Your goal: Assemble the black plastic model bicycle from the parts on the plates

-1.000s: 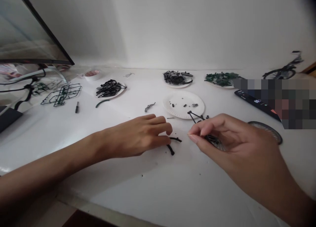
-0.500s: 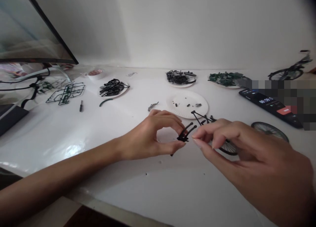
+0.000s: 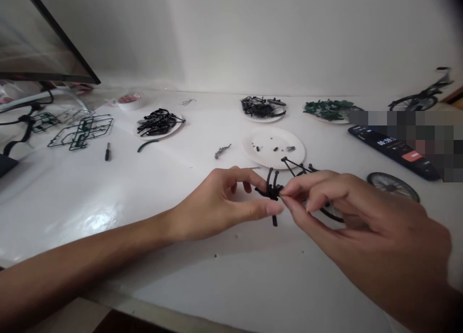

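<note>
My left hand [image 3: 220, 202] pinches a small black part [image 3: 272, 192] with two curved prongs pointing up, between thumb and forefinger. From the right, my right hand [image 3: 361, 217] has thumb and forefinger pressed together at the side of that part; what lies between those fingertips is too small to make out. Behind my right hand, a black model bicycle frame [image 3: 289, 163] with a wheel lies on the table, partly hidden. A loose spoked wheel [image 3: 392, 186] rests further right.
Beyond my hands, a white plate [image 3: 249, 152] holds tiny parts. Plates of black parts [image 3: 159, 122] and green parts [image 3: 329, 109] stand near the wall. A screwdriver [image 3: 107, 152] lies left, a phone [image 3: 394, 152] right, and an assembled bicycle [image 3: 421, 99] back right.
The black part has turned more upright, and its lower end now shows below my left thumb. My right fingertips now meet the part, where there was a gap. The view has shifted slightly.
</note>
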`<state>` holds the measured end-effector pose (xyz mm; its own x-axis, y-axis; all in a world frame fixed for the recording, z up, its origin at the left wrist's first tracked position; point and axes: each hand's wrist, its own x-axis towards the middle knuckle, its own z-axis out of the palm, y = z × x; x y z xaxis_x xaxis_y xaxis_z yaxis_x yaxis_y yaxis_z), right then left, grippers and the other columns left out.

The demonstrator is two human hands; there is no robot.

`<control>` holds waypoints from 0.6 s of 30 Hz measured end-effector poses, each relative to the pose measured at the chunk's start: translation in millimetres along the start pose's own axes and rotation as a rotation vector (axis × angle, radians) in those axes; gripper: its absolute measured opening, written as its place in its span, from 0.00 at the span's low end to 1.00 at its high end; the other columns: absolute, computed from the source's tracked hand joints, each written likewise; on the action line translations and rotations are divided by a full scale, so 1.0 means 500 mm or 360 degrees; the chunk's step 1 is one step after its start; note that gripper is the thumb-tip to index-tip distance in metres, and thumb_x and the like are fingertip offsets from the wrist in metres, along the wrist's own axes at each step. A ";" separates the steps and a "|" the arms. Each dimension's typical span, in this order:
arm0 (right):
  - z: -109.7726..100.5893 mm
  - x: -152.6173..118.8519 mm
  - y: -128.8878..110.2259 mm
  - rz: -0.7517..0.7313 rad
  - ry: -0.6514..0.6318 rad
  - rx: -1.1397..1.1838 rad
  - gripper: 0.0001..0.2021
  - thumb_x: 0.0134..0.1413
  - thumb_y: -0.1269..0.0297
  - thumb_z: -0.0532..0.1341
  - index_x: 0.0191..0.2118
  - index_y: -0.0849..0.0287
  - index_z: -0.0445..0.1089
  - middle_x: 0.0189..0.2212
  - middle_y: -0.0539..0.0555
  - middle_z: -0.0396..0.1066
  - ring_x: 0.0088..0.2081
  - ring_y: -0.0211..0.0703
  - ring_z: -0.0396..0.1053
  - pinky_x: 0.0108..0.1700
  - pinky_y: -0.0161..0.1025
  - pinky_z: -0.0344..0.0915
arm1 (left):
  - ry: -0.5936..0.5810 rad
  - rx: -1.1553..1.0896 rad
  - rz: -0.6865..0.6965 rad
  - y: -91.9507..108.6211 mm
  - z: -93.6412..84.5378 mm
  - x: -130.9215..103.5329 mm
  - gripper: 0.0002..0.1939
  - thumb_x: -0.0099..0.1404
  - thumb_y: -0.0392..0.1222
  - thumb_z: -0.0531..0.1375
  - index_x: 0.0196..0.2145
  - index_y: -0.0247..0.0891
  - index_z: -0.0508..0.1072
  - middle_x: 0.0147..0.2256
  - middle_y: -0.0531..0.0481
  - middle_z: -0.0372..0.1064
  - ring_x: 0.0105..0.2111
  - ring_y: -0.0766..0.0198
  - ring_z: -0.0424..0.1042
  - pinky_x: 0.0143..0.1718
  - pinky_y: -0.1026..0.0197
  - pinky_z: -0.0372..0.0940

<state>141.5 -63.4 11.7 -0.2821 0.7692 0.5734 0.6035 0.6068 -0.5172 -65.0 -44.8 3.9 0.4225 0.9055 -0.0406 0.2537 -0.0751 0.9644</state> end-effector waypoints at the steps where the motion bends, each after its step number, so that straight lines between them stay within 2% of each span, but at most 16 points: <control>1: 0.000 0.000 0.001 0.0011 -0.0011 -0.0008 0.11 0.55 0.71 0.65 0.29 0.52 0.63 0.34 0.46 0.78 0.34 0.38 0.77 0.37 0.36 0.73 | 0.0012 0.0046 0.0013 0.001 0.000 -0.002 0.17 0.58 0.53 0.69 0.39 0.41 0.76 0.38 0.51 0.69 0.36 0.62 0.64 0.37 0.60 0.60; 4: 0.001 0.000 0.003 0.0024 -0.0023 -0.0063 0.10 0.56 0.70 0.64 0.30 0.51 0.63 0.34 0.46 0.78 0.34 0.39 0.77 0.36 0.37 0.74 | -0.0023 0.0187 0.0045 0.002 0.002 -0.006 0.21 0.53 0.52 0.72 0.41 0.41 0.75 0.41 0.50 0.71 0.41 0.58 0.66 0.42 0.57 0.61; 7: 0.003 -0.001 0.005 0.0044 -0.0021 -0.0073 0.09 0.56 0.70 0.63 0.30 0.51 0.63 0.34 0.46 0.79 0.36 0.42 0.78 0.34 0.38 0.73 | -0.0078 0.0191 0.0094 -0.001 0.006 -0.007 0.23 0.53 0.50 0.73 0.44 0.40 0.74 0.44 0.47 0.71 0.43 0.57 0.68 0.46 0.54 0.64; 10: 0.004 -0.002 0.004 0.0025 -0.0021 -0.0066 0.10 0.56 0.71 0.63 0.30 0.51 0.62 0.34 0.46 0.79 0.36 0.43 0.78 0.32 0.37 0.73 | -0.0104 0.0017 0.0232 -0.008 0.011 -0.005 0.17 0.57 0.43 0.71 0.43 0.38 0.75 0.46 0.46 0.70 0.43 0.59 0.70 0.46 0.56 0.67; 14: 0.003 -0.001 0.000 0.0028 -0.0051 -0.0014 0.10 0.57 0.71 0.63 0.30 0.51 0.62 0.34 0.45 0.78 0.33 0.39 0.77 0.35 0.36 0.74 | -0.0185 -0.0269 0.0166 -0.016 0.013 0.001 0.10 0.60 0.35 0.68 0.40 0.34 0.77 0.47 0.45 0.69 0.38 0.64 0.71 0.41 0.59 0.71; 18: 0.002 -0.001 -0.003 0.0073 -0.0049 -0.0001 0.11 0.56 0.71 0.63 0.29 0.52 0.61 0.33 0.45 0.77 0.31 0.38 0.76 0.37 0.36 0.74 | -0.0103 -0.0426 0.0055 -0.017 0.009 0.008 0.08 0.59 0.32 0.67 0.39 0.33 0.78 0.47 0.46 0.70 0.35 0.68 0.71 0.34 0.64 0.71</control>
<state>140.2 -64.6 11.4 -0.2768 0.8020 0.5294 0.6168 0.5707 -0.5420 -61.3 -42.2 -5.8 0.4837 0.8751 -0.0145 0.0028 0.0151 0.9999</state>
